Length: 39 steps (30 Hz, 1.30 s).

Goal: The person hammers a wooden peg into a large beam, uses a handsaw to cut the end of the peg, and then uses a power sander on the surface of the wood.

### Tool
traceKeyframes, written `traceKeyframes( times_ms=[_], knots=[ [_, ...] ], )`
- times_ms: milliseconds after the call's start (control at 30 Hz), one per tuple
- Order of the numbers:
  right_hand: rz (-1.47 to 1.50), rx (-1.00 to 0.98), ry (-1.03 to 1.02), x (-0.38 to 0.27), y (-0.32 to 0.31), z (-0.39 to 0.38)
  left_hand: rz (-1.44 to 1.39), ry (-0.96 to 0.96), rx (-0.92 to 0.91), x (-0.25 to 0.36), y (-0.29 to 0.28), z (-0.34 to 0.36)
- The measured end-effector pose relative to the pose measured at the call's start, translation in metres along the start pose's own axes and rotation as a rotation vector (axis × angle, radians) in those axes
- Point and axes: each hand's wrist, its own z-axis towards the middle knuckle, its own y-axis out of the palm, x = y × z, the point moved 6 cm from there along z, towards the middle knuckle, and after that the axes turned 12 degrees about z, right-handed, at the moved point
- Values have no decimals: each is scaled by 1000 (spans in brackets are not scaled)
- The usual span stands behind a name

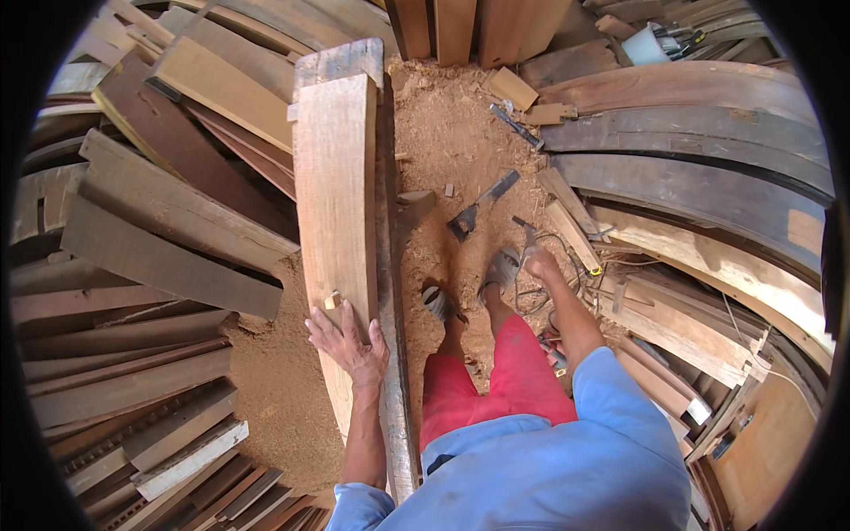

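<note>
Sawdust-covered workshop floor (283, 389), left hand (354, 352) on a plank (335, 190), hammer (522, 223) in right hand (542, 264)

Open work area, shavings all over, stacked boards (133, 380) along the left and long curved boards (691, 199) along the right. Narrow bench (341, 60) runs near to far, left of the person's legs. Pale plank lies lengthwise on top of it; far end of the bench shows past the plank.

Left hand: palm down on the near part of the plank, fingers spread wide, thumb toward the right edge. Small wood block (332, 301) on the plank, right at the fingertips; can't tell if they grip it. Right hand: off to the right, well apart from the plank, low over the floor by the right sandal (505, 264), fingers closed round the hammer's handle, head pointing far.

Floor, far of the feet: dark flat tool (485, 203), kind unclear. Farther, a long dark tool (515, 126) near the curved boards. Far right: pale bucket (645, 46) with tools beside it. Cord (567, 296) looped just right of the right hand.
</note>
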Motion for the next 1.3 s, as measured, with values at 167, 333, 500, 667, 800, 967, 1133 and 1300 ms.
traceKeyframes(
  times_ms=[167,333,500,667,800,967,1133,1300],
  knots=[
    [206,138,117,14,-34,23,118,14,-89,7,-1,7],
    [12,290,115,48,-49,54,112,82,-78,11,0,17],
    [-252,307,134,35,-36,76,50,48,-108,8,0,10],
    [67,-17,-36,-2,91,151,-66,39,-164,-2,8,2],
    [244,-87,-207,-70,165,186,-174,0,-124,6,6,7],
    [138,103,-177,-89,222,269,-487,-77,5,-25,12,-19],
    [211,78,-144,-109,210,264,-424,-147,144,-33,16,-41],
    [383,167,-141,-111,201,203,-374,-106,-7,-15,12,-11]
  ],
)
